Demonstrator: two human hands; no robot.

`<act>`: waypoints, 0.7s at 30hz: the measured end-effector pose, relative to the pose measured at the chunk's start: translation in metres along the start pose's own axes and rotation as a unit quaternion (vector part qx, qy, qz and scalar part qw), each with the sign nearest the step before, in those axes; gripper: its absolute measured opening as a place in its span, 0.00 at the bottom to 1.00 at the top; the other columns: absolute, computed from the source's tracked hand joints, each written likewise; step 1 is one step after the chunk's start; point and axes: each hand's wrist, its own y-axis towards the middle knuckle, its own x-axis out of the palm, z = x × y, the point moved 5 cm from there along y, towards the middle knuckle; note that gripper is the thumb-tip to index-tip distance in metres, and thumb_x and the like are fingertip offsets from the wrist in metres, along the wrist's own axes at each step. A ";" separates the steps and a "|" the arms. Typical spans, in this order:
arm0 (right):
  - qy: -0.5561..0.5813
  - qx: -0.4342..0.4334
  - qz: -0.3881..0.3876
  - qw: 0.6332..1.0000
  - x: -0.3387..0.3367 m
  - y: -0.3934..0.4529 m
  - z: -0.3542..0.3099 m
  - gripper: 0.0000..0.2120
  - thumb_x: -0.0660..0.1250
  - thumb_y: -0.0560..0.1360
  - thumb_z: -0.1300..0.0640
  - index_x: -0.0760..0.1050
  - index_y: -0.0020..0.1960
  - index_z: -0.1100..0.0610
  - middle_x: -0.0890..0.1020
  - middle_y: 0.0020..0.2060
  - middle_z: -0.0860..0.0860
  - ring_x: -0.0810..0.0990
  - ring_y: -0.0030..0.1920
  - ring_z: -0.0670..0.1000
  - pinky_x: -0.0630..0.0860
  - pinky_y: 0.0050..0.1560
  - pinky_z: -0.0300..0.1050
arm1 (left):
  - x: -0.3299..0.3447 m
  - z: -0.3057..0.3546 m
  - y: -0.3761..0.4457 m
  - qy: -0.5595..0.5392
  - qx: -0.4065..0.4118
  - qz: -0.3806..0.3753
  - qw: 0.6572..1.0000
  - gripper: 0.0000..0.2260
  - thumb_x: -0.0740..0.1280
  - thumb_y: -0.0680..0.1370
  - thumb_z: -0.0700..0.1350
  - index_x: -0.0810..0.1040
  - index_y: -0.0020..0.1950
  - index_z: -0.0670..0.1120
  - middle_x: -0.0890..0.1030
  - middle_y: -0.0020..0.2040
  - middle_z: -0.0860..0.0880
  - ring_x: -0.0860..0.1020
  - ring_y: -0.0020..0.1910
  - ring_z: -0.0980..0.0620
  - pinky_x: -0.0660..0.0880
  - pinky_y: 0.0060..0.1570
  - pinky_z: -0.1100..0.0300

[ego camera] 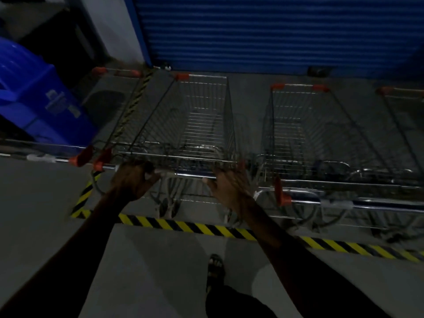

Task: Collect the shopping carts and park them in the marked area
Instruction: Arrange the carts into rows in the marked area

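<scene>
Parked carts (305, 125) right, bin (39, 97) left

The shopping carts (197, 115) were bare wire metal, their handle bar (183, 174) glossy chrome, corner caps (182, 76) orange plastic. The shutter (263, 31) was ribbed blue metal, the bin (39, 92) glossy blue plastic, the floor (160, 260) matt grey

Both forearms are showing bare, with no sleeve reaching the left hand (133, 180) or the right hand (229, 187). Dark trousers (236, 304) are covering the leg below, and a dark strapped sandal (215, 271) is showing on the foot.
</scene>
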 end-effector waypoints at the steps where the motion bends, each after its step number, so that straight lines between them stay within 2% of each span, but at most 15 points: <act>1: -0.012 0.003 0.014 1.000 0.001 0.000 -0.002 0.38 0.41 0.82 0.29 0.81 0.65 0.50 0.88 0.45 0.52 0.85 0.56 0.58 0.51 0.80 0.69 | 0.002 -0.008 0.004 0.003 -0.004 -0.009 1.000 0.34 0.54 0.78 0.77 0.82 0.43 0.48 0.85 0.43 0.45 0.83 0.44 0.42 0.74 0.42 0.53; 3: -0.021 0.003 0.046 0.999 0.005 0.000 -0.002 0.40 0.40 0.81 0.28 0.83 0.60 0.51 0.86 0.36 0.51 0.87 0.47 0.56 0.54 0.79 0.69 | 0.006 -0.018 0.007 0.001 -0.023 -0.022 0.999 0.37 0.55 0.76 0.80 0.81 0.44 0.47 0.83 0.41 0.47 0.82 0.41 0.44 0.75 0.42 0.54; 5: -0.019 0.000 0.069 0.997 0.001 -0.005 -0.003 0.38 0.44 0.82 0.30 0.84 0.56 0.54 0.85 0.31 0.51 0.87 0.40 0.56 0.58 0.79 0.69 | 0.010 -0.021 0.007 0.004 -0.029 -0.033 0.999 0.33 0.61 0.77 0.77 0.81 0.46 0.45 0.83 0.41 0.46 0.82 0.42 0.43 0.73 0.42 0.54; 7: -0.022 -0.004 0.065 0.998 0.004 -0.008 -0.003 0.35 0.46 0.82 0.31 0.84 0.55 0.54 0.85 0.31 0.51 0.87 0.40 0.55 0.56 0.80 0.69 | 0.010 -0.019 0.005 -0.003 0.007 -0.016 1.000 0.31 0.61 0.78 0.76 0.78 0.40 0.48 0.79 0.36 0.48 0.80 0.38 0.45 0.70 0.38 0.54; 9: -0.033 -0.007 0.055 0.998 0.006 -0.009 -0.006 0.34 0.47 0.83 0.31 0.84 0.54 0.53 0.85 0.34 0.50 0.87 0.45 0.54 0.53 0.81 0.67 | 0.006 -0.021 0.002 0.003 0.038 0.004 0.999 0.33 0.57 0.77 0.78 0.74 0.36 0.49 0.75 0.31 0.51 0.76 0.32 0.48 0.68 0.34 0.55; 12: -0.045 0.003 0.038 0.998 0.010 -0.018 -0.008 0.37 0.44 0.82 0.28 0.84 0.54 0.51 0.86 0.39 0.50 0.86 0.53 0.53 0.50 0.82 0.65 | 0.006 -0.021 -0.009 -0.003 0.067 0.015 0.998 0.31 0.58 0.78 0.77 0.71 0.36 0.50 0.72 0.30 0.53 0.75 0.31 0.49 0.64 0.34 0.56; 14: -0.016 0.014 0.061 0.998 0.007 -0.030 -0.013 0.33 0.50 0.82 0.28 0.84 0.52 0.51 0.85 0.36 0.49 0.86 0.48 0.52 0.48 0.83 0.61 | 0.008 -0.022 -0.017 -0.011 0.083 0.027 0.996 0.28 0.61 0.79 0.75 0.70 0.36 0.52 0.73 0.30 0.53 0.77 0.33 0.48 0.64 0.35 0.56; 16: -0.006 0.016 0.103 0.994 0.002 -0.040 -0.021 0.29 0.56 0.82 0.31 0.83 0.47 0.54 0.83 0.32 0.49 0.85 0.42 0.52 0.54 0.82 0.61 | 0.009 -0.026 -0.024 -0.003 0.089 0.041 0.995 0.27 0.61 0.79 0.75 0.72 0.36 0.52 0.76 0.32 0.51 0.80 0.36 0.45 0.67 0.39 0.55; 18: -0.016 0.012 0.133 0.991 -0.003 -0.045 -0.029 0.26 0.58 0.80 0.34 0.80 0.40 0.54 0.80 0.27 0.50 0.84 0.35 0.53 0.58 0.80 0.63 | 0.010 -0.030 -0.025 0.003 0.082 0.039 0.996 0.29 0.59 0.78 0.75 0.75 0.37 0.50 0.79 0.33 0.49 0.82 0.38 0.44 0.71 0.43 0.52; 21: -0.008 0.005 0.121 0.993 -0.001 -0.043 -0.032 0.26 0.57 0.82 0.35 0.77 0.38 0.53 0.79 0.28 0.50 0.83 0.35 0.55 0.54 0.80 0.63 | 0.007 -0.031 -0.026 -0.008 0.096 0.058 0.994 0.28 0.62 0.78 0.73 0.80 0.41 0.48 0.82 0.34 0.47 0.83 0.40 0.42 0.73 0.45 0.51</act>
